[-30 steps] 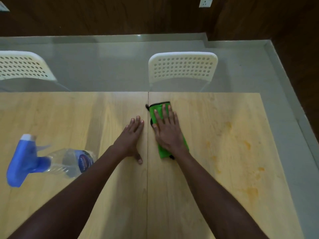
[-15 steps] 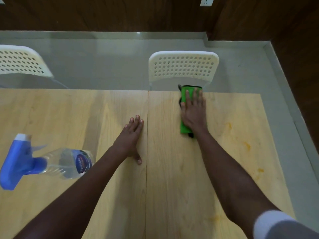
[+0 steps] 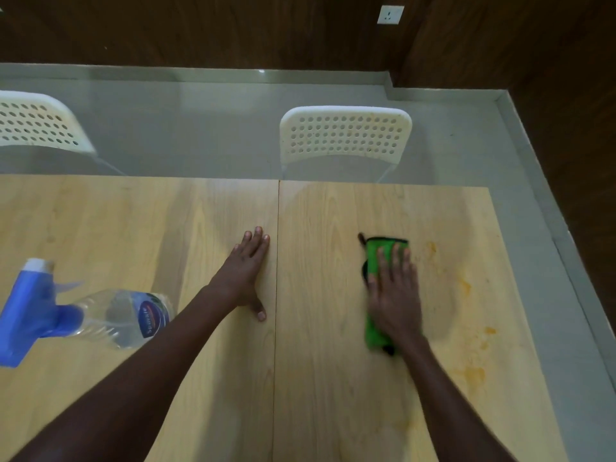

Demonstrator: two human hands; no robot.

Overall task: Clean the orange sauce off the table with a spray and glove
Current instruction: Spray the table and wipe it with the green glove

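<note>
Green glove (image 3: 376,261) x1 under flat R hand (image 3: 395,295); L hand (image 3: 245,275) flat, spray bottle (image 3: 100,316) x1

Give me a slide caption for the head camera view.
Right hand presses a green cleaning glove beside orange sauce smears on the wooden table; left hand rests flat.

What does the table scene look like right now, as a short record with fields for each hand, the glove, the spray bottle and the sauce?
left hand: flat on the wooden table, fingers straight, holding nothing
right hand: pressing flat on the green glove
green glove: lying on the table under the right hand, left of the stains
spray bottle: lying on its side near the table's left edge, untouched
orange sauce: smears and spots on the right part of the table
chairs: two white ones beyond the far edge, one opposite the glove
</note>
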